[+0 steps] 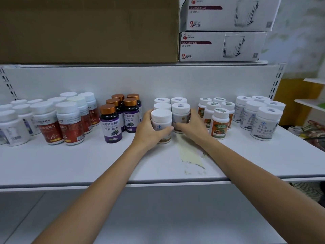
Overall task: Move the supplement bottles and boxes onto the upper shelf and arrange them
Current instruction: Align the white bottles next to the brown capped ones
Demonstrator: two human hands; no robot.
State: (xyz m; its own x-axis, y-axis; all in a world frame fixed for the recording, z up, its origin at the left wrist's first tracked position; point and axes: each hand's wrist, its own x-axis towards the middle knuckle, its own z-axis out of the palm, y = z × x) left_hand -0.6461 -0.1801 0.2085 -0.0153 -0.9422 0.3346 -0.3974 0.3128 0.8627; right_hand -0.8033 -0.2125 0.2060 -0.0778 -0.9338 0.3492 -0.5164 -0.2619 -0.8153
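Wide white upper shelf (70, 164) across the view, and that is where all the supplement bottles stand. Above it sit a big brown carton (88, 29) and two stacked glass mug boxes (223, 32); below, a bare grey lower shelf (158, 217).

Both forearms reach up and forward from the bottom edge, converging on the middle of the shelf, wrists nearly straight.

Bottle groups, left to right: plain white ones (12, 129) at the far left, red-label bottles (51, 127), dark purple-label bottles (111, 127) with copper caps, the white-capped centre cluster (162, 104), orange-label bottles (219, 125), and grey-label bottles (263, 125) at the right end. All upright, packed in tight clumps with gaps between groups.

Now the action: the left hand (149, 131) wraps the front white bottle (161, 118) from its left side, fingers curled behind it, thumb laid across the label. The right hand (193, 125) grips the second white bottle (180, 113) from the right, fingers round the far side, thumb on the front near its base. The two bottles stand just beside each other, both bases on the shelf, at the front of the centre cluster.

A yellowish stain (190, 155) marks the shelf under the right wrist.
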